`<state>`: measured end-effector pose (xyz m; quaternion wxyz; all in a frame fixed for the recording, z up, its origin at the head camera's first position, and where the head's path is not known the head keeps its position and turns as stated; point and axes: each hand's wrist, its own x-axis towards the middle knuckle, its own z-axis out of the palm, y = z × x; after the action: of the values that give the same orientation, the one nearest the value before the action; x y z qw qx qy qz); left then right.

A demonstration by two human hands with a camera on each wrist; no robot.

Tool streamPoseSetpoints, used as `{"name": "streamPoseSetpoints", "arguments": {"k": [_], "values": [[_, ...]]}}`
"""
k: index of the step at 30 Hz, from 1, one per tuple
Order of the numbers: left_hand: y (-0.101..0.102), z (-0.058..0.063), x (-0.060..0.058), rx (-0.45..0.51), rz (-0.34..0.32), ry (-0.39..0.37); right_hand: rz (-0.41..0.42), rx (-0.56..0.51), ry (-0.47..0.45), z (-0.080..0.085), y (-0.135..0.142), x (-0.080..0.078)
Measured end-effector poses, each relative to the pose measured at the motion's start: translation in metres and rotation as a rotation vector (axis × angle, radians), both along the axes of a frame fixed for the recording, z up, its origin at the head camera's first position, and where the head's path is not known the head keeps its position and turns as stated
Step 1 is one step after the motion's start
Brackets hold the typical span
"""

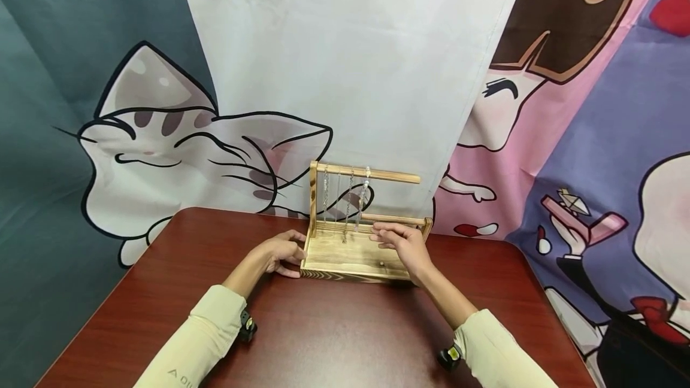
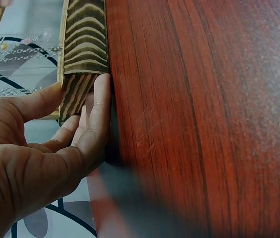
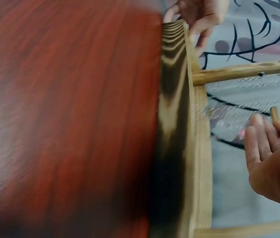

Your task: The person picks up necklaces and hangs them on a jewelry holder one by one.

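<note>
A wooden jewelry stand (image 1: 345, 256) with a shallow tray base sits at the far side of the table. Silver chain necklaces (image 1: 326, 193) and a white beaded one (image 1: 365, 184) hang from its top bar (image 1: 396, 176). My left hand (image 1: 283, 250) grips the tray's left front corner, thumb at the upper edge and fingers on the outer side, as the left wrist view shows. Over the right part of the tray is my right hand (image 1: 404, 247), fingers extended and nothing visible in them. In the right wrist view, its thumb overlaps the free end of a lower bar (image 3: 274, 115).
The red-brown table (image 1: 323, 328) extends in front of the stand and to both sides. Behind it hangs a cloth backdrop (image 1: 345, 64) with cartoon figures. A small round wooden knob (image 1: 382, 263) shows near the tray's front right.
</note>
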<state>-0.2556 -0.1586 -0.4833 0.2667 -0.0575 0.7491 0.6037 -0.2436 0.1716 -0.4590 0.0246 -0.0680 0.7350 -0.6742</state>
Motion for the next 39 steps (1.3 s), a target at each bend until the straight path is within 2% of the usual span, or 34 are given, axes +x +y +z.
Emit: {"name": "streamPoseSetpoints", "arguments": {"k": [4, 10, 18, 21, 28, 34, 39], "values": [[0.0, 0.0, -0.001, 0.001, -0.002, -0.005, -0.003, 0.195, 0.033, -0.01, 0.01, 0.006], [0.0, -0.002, -0.002, 0.004, 0.004, -0.01, -0.008, 0.537, 0.168, -0.014, 0.022, 0.018], [0.0, -0.003, -0.002, -0.001, 0.005, -0.013, 0.086, 0.954, 0.356, -0.012, 0.03, 0.034], [0.0, -0.003, -0.002, -0.004, 0.005, -0.008, 0.111, 1.072, 0.388, -0.015, 0.03, 0.039], [0.0, -0.004, -0.001, 0.013, 0.002, -0.019, 0.17, 1.166, 0.392, -0.026, 0.03, 0.045], [0.0, -0.002, -0.001, 0.01, 0.005, -0.01, 0.158, 1.178, 0.428, -0.031, 0.031, 0.044], [0.0, -0.001, -0.001, 0.006, 0.005, -0.012, 0.153, 1.182, 0.416, -0.033, 0.033, 0.043]]}}
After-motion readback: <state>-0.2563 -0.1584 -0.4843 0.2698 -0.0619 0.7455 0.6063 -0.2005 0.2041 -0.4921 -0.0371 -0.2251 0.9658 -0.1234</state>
